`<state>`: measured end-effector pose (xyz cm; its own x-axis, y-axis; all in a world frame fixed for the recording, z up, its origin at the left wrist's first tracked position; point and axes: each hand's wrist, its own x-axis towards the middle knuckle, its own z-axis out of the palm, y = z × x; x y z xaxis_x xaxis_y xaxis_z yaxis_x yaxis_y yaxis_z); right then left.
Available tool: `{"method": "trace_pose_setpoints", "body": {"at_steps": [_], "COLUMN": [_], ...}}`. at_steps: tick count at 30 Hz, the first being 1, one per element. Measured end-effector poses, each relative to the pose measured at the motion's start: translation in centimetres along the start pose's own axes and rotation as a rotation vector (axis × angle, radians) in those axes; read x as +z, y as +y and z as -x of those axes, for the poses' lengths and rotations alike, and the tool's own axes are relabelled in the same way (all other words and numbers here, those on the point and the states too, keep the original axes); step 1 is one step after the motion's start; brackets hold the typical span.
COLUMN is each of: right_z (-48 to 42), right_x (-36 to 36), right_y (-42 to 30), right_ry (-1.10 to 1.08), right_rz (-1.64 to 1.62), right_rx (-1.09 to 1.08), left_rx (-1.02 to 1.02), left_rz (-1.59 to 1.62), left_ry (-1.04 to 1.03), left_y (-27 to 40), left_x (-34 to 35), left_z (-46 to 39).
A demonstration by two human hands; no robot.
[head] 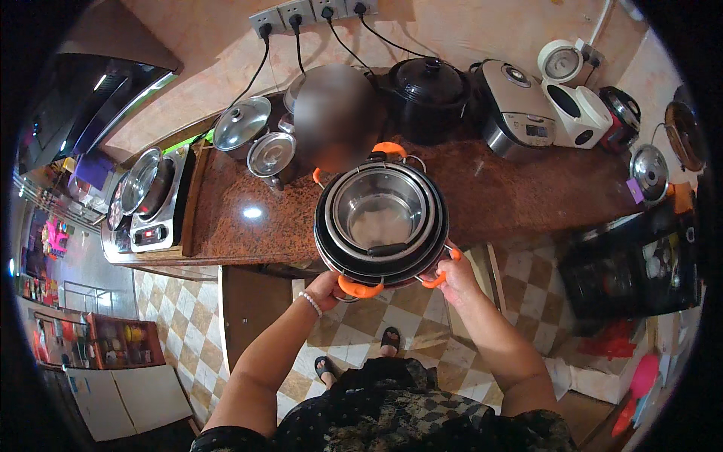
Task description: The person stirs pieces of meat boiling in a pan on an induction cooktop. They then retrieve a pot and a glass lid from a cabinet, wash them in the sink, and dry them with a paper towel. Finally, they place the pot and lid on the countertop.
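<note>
Several nested pots are held up over the front edge of the counter. Innermost is a stainless steel pot (379, 195) with nothing in it; black-rimmed pots (326, 240) surround it. Orange handles stick out on several sides. My left hand (326, 289), with a white beaded bracelet at the wrist, grips the near left side by an orange handle (361, 287). At the near right, my right hand (458, 277) is closed around another orange handle (434, 279). Fingers of both hands are partly hidden under the stack.
On the granite counter (248, 231) stand lidded steel pots (271, 155), a blurred object (336, 113), a black lidded pot (432, 93) and a rice cooker (517, 107). An electric cooktop (155, 229) is at the left. Below, a cabinet door (257, 316) hangs open.
</note>
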<state>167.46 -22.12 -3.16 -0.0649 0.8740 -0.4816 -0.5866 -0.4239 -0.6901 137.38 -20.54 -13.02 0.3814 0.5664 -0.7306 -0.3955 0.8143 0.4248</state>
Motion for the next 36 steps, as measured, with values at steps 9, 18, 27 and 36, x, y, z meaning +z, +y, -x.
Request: {"method": "trace_pose_setpoints", "body": {"at_steps": [9, 18, 27, 36], "right_z": [-0.9, -0.6, -0.4, -0.6], "right_x": [1.1, -0.4, 0.5, 0.6], "right_y": [-2.0, -3.7, -3.4, -3.0], "right_ry": [0.204, 0.082, 0.128, 0.104], "right_rz": [0.353, 0.381, 0.312, 0.283], "right_rx": [0.149, 0.355, 0.358, 0.319], "left_rx": [0.031, 0.619, 0.216, 0.129], "left_rz": [0.019, 0.092, -0.188, 0.353], "left_ry": [0.031, 0.372, 0.386, 0.283], "left_y": [0.5, 6.3, 3.7, 1.9], "left_x": [-0.3, 7.4, 12.8, 12.7], "left_z": [-1.3, 11.8, 12.7, 9.0]}}
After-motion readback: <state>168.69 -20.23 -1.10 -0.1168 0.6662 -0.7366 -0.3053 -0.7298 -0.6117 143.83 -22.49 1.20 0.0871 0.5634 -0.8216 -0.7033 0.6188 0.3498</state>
